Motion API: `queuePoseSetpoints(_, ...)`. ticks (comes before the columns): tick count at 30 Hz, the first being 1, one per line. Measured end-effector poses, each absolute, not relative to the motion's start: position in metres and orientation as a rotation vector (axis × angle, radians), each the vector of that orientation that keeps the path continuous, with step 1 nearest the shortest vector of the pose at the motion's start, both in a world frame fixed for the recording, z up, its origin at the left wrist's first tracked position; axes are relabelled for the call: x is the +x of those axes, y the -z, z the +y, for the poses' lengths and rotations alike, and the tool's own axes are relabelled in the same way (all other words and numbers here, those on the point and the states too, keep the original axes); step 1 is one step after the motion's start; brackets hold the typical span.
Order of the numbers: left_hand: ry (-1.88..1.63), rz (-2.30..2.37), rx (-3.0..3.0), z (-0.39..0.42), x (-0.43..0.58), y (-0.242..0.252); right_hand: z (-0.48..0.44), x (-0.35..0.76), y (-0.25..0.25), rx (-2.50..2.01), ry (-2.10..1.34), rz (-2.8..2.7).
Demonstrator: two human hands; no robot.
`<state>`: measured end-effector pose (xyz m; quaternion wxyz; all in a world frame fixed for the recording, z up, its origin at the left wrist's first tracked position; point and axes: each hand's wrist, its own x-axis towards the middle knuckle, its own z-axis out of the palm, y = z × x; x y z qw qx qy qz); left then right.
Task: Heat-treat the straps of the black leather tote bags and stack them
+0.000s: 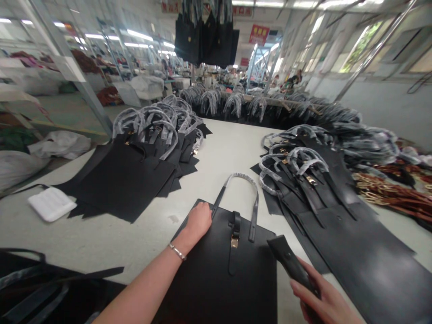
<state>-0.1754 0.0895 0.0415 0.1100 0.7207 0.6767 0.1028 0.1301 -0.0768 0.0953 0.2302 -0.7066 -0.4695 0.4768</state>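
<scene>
A black bag panel lies flat on the pale table, with a strap and gold clasp at its upper middle. A handle in clear wrap arches beyond its top edge. My left hand is closed at the panel's upper left, by the lower end of the handle; what its fingers pinch is hidden. Over the panel's right edge, my right hand grips a dark flat tool, whose wide end points toward the panel.
Stacked black panels with wrapped handles lie at left and right. A white object sits at the left edge. Brown straps are far right. Black bags hang ahead; more black pieces lie lower left.
</scene>
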Motion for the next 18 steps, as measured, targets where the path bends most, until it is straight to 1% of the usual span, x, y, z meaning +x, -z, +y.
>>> queuePoseSetpoints(5, -0.143, 1.997, 2.198, 0.095, -0.155, -0.045, -0.080, 0.125, -0.091, -1.918, -1.320, -1.273)
queuePoseSetpoints(8, -0.113, 1.972, 2.243, 0.097, -0.151, -0.045, -0.081, 0.131, -0.081, -1.904, -1.322, -1.251)
queuePoseSetpoints(11, -0.098, 1.986, 2.233, 0.101, -0.159, -0.044, -0.083, 0.141, -0.074, -1.937, -1.239, -1.217)
queuePoseSetpoints(14, -0.107, 2.071, 2.183, 0.104, -0.176, -0.045, -0.085, 0.153, -0.070, -1.983, -1.166, -1.201)
queuePoseSetpoints(18, -0.157, 2.274, 2.127, 0.097, -0.198, -0.051, -0.081, 0.166, -0.064, -1.980, -1.252, -1.209)
